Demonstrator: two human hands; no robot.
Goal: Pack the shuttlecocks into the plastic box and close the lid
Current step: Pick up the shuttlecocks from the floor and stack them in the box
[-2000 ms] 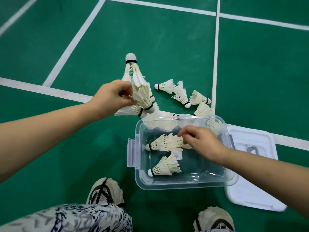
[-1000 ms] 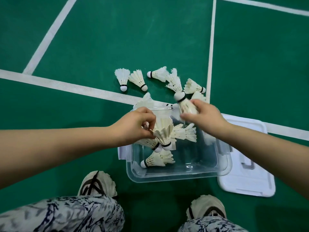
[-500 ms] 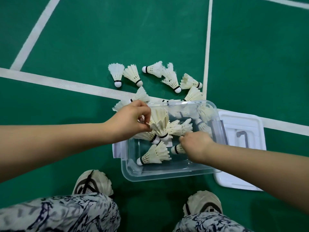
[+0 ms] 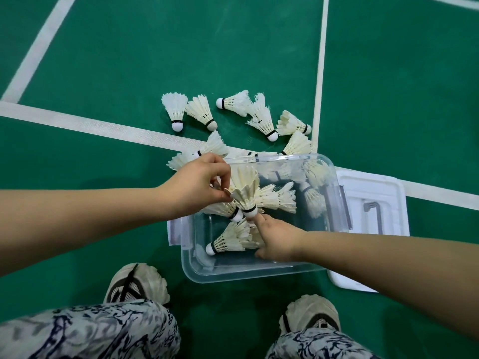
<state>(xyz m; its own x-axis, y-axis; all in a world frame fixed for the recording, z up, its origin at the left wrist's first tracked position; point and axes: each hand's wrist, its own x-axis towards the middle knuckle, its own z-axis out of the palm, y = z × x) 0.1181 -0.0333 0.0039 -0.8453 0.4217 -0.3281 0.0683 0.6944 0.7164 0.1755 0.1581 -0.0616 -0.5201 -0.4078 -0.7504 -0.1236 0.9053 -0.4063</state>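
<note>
Green court floor (image 4: 155, 60), white lines (image 4: 320, 73)

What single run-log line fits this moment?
left hand: grips shuttlecock stack over plastic box | right hand: inside box | lid: off, beside box

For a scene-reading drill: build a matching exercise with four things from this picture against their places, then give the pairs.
Things:
1. white plastic lid
2. clear plastic box
3. left hand
4. white feather shuttlecock with its cork toward the shoes

Places:
A. pinching a shuttlecock's feathers over the box
B. on the green floor beyond the white line
C. flat on the floor, right of the box
D. just ahead of the two shoes

Pairs: 1-C, 2-D, 3-A, 4-B
</note>
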